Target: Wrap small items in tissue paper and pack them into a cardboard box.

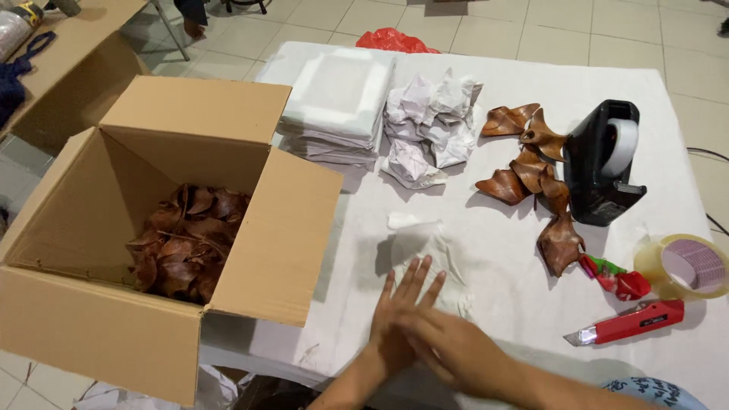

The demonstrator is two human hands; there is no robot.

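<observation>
Nearest you, your right hand lies across the back of your left hand, both low at the near edge of the desk. The left fingers are straight and slightly spread, holding nothing; the right fingers seem flat too, though blur hides them partly. Just beyond the left fingertips, touching them, lies a crumpled sheet of white paper, its long axis running away from you; the left hand is the nearer. To your left an open cardboard box holds brown leaf-shaped pieces. Further off sit a stack of white sheets and paper wads. To the right lie more brown pieces, a black tape dispenser, a tape roll and a red utility knife, all apart from the sheet.
</observation>
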